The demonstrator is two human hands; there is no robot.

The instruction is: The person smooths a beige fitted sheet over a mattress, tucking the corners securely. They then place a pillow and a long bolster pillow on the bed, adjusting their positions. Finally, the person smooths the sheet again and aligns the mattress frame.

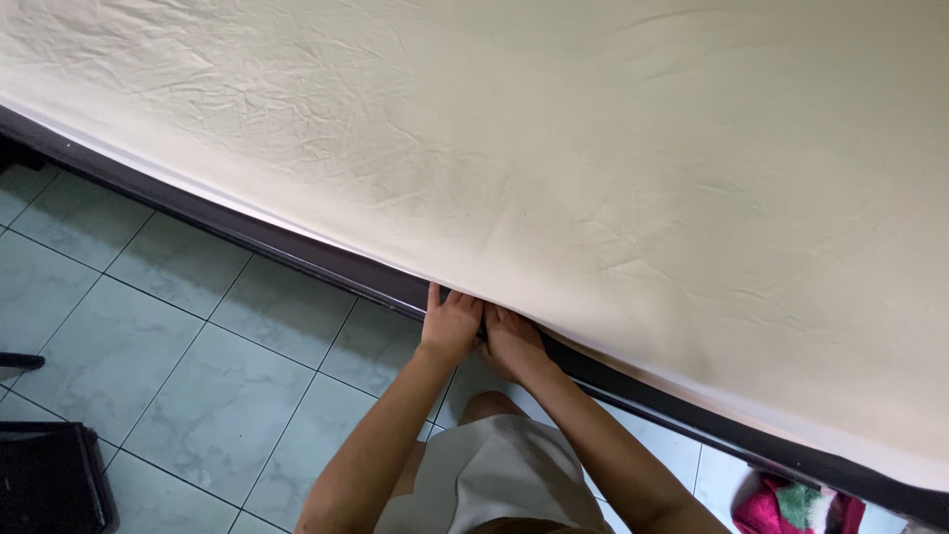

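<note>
A cream bed sheet (pixel 554 138) covers a mattress that fills the upper right of the head view. A dark bed frame (pixel 326 265) runs under its edge. My left hand (pixel 451 324) and my right hand (pixel 512 341) are side by side at the mattress edge. Their fingertips are pushed in under the sheet's edge, between mattress and frame, and are hidden there. The left thumb lies against the frame. Whether either hand grips the fabric is not visible.
Pale green floor tiles (pixel 168 336) lie to the left of the bed. A black object (pixel 49 480) stands at the bottom left corner. A pink, green and white cloth (pixel 791 504) lies on the floor at bottom right, under the frame.
</note>
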